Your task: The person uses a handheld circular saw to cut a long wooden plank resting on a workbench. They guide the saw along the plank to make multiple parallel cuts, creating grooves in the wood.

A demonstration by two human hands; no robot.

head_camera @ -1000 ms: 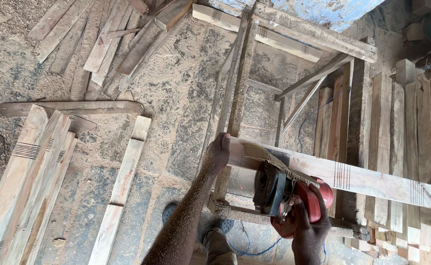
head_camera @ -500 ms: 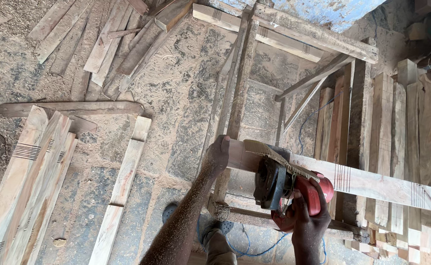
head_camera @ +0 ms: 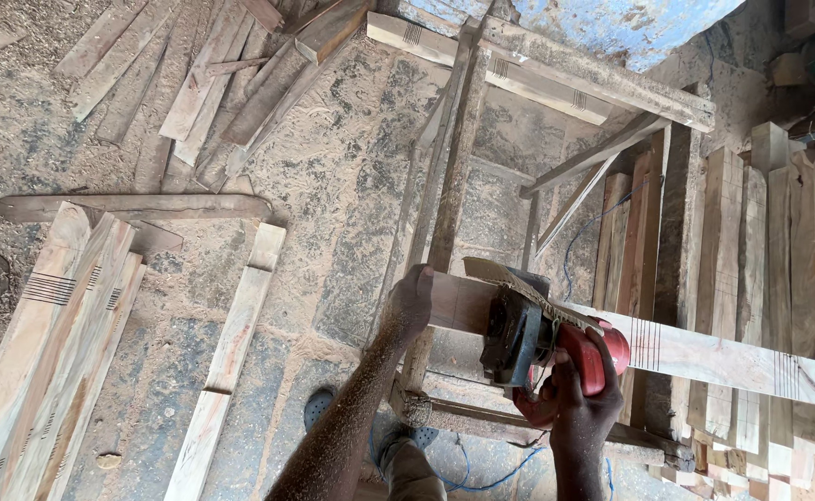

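- Pale wooden plank (head_camera: 705, 353) lies across the frame-like wooden table (head_camera: 537, 74), long axis running from about 9 o'clock to 4 o'clock in my view; its near end sits mid-frame, its far end reaches the right edge.
- Red-and-black power tool (head_camera: 542, 348) rests on top of the plank, close to the plank's left end, with a strip of sanding belt (head_camera: 528, 289) showing over its upper side.
- My right hand (head_camera: 576, 408) has its grip wrapped tight around the tool's red handle, at 6 o'clock from the tool body.
- My left hand (head_camera: 410, 301) presses closed on the plank's left end, at 9 o'clock from the tool and just beside it. Left hand is the nearer one to the plank's end; right hand is on the tool only.
- Along the plank at 3 o'clock from the tool, the surface shows bare, with pencil-like lines across it.
- A blue cable (head_camera: 482, 482) trails on the floor at 6 o'clock, near my shoe (head_camera: 316, 408).
- Upright boards (head_camera: 779, 278) stack at 3 o'clock, touching or just behind the plank; I cannot tell which.
- Loose boards (head_camera: 64, 343) lie at 9 o'clock on the sawdust-covered floor (head_camera: 342, 186), well apart from the hands.
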